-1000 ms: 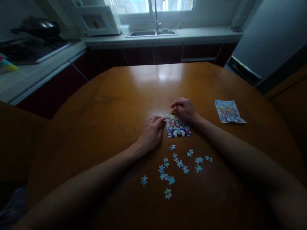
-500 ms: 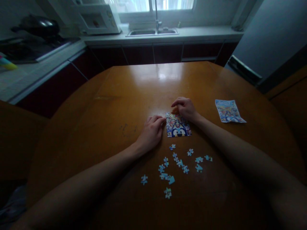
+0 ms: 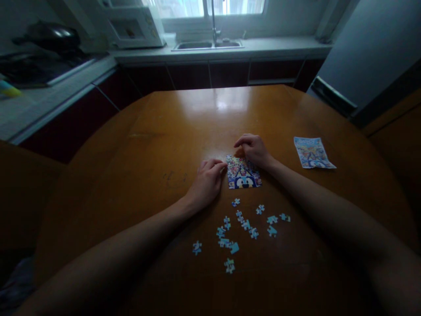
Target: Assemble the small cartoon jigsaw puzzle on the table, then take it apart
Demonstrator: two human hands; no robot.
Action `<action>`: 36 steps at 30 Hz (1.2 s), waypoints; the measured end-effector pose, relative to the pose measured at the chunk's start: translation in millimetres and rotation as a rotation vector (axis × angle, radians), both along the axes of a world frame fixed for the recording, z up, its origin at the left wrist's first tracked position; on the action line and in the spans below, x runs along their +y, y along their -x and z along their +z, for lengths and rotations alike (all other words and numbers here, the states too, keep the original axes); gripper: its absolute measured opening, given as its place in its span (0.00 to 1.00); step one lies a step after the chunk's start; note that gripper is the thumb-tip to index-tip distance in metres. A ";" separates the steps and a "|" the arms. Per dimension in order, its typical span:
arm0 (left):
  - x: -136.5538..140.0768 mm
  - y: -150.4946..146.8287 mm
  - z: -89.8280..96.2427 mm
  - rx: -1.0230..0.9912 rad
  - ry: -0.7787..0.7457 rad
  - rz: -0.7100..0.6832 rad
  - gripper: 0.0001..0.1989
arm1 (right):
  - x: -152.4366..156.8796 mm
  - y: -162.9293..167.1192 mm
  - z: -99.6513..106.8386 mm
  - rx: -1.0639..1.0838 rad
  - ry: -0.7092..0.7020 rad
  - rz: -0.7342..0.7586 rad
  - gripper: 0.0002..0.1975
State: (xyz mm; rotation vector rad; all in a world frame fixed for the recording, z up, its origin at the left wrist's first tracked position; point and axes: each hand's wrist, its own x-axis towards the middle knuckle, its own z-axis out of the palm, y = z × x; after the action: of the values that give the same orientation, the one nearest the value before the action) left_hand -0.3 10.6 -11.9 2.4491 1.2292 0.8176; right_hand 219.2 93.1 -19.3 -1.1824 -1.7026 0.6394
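A partly assembled jigsaw puzzle [image 3: 244, 172] lies flat on the wooden table, with a blue cartoon dog face along its near edge. My left hand [image 3: 209, 179] rests on the tabletop, loosely bent, its fingertips touching the puzzle's left edge. At the far right corner, my right hand [image 3: 254, 149] has its fingers curled together over the puzzle; whatever they hold, if anything, is hidden. Several loose puzzle pieces, such as a light blue one [image 3: 233, 248] and a mixed-colour one [image 3: 260, 209], are scattered on the near side.
A creased picture sheet [image 3: 314, 152] lies to the right on the table [image 3: 158, 131]. Beyond the table are a counter with a sink [image 3: 194, 45], a microwave [image 3: 131, 28] and a dark wok [image 3: 52, 35] on the stove. A fridge [image 3: 371, 52] stands at the right.
The view has shifted very slightly. Both hands stay where they were at the puzzle, and the loose pieces have not moved.
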 end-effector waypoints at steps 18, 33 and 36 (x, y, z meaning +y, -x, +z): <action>1.1 1.3 -1.7 0.007 -0.004 -0.006 0.14 | 2.7 -2.8 -2.1 -0.036 -0.005 0.009 0.15; 0.5 0.9 -1.0 0.017 0.001 -0.005 0.15 | 1.3 -1.5 -1.7 -0.009 -0.003 0.007 0.16; 1.0 1.2 -1.6 0.014 -0.005 -0.006 0.16 | 3.1 -2.8 -2.8 -0.027 -0.001 0.009 0.16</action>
State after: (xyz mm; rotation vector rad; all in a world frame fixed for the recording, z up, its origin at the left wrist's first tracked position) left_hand -1.5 11.6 -13.5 2.4655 1.2247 0.8049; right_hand 221.9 96.2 -22.1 -1.1877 -1.7312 0.6307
